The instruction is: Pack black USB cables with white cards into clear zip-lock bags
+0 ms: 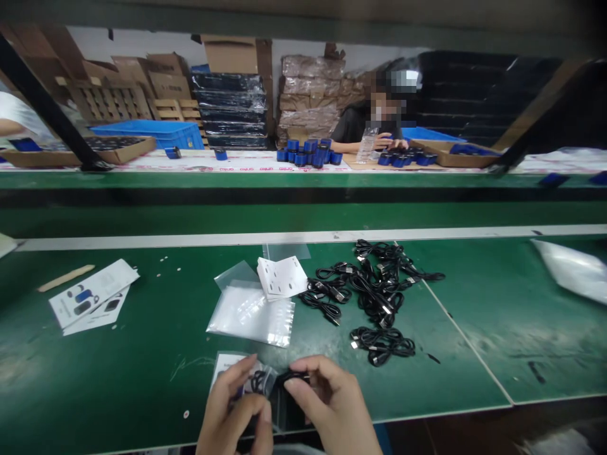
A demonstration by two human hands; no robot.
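At the near edge of the green table, my left hand (232, 411) pinches a small clear plastic bag (270, 380). A dark looped cord shows through or beside the plastic; I cannot tell which. Close on its right, my right hand (334, 401) grips a coiled black cable (286, 376) at the bag's edge, between thumb and fingers. A printed leaflet (226, 362) lies partly hidden behind my left fingers. Just beyond are a stack of clear zip bags (246, 313) and folded white leaflets (283, 278). A heap of black USB cables (379, 287) lies to the right.
Printed leaflets (92, 294) and a thin wooden stick (66, 278) lie on the left. A plastic-wrapped bundle (571, 268) is at the far right. Across the raised bench (246, 165), a person (353, 126) sits behind blue cylindrical items (308, 153) and a clear bottle (367, 145).
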